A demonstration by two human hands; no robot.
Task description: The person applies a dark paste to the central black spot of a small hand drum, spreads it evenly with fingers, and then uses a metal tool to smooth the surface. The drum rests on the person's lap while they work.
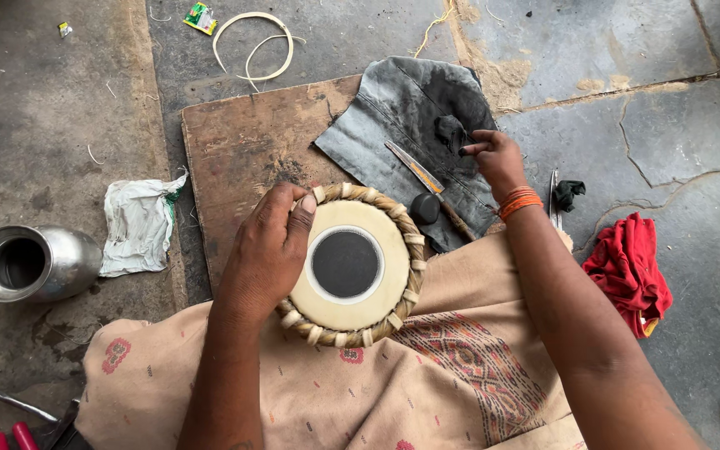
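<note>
A small drum [352, 310] with a cream skin, a black round patch in the middle and a braided rim rests on my lap over a beige patterned cloth [427, 383]. My left hand [270, 246] grips the drum's left rim, fingers curled over the braid. My right hand [493, 158] reaches forward onto a grey, stained cloth [393, 117] and pinches a lump of black paste [452, 132]. A knife [414, 171] and a small black round stone [425, 207] lie on that cloth near my right wrist.
A worn wooden board [243, 150] lies under the grey cloth. A steel pot [31, 262] and a crumpled white rag [137, 223] sit at the left. A red cloth [631, 271] lies at the right, a coiled strip [252, 46] at the top, tool handles [18, 433] at bottom left.
</note>
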